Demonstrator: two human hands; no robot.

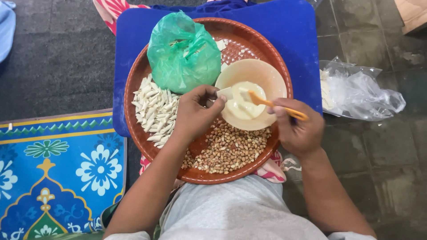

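Left hand pinches a small white wrapper, likely thin, floppy: hold by its edge. Right hand grips an orange spoon over the paste bowl.

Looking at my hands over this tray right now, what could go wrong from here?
1. The cream bowl sits tilted on the peanuts; pressing with the orange spatula in your right hand might tip paste onto them.
2. The small white piece pinched in your left hand could slip into the paste.
3. The round tray overhangs the blue board toward you, so it may rock.
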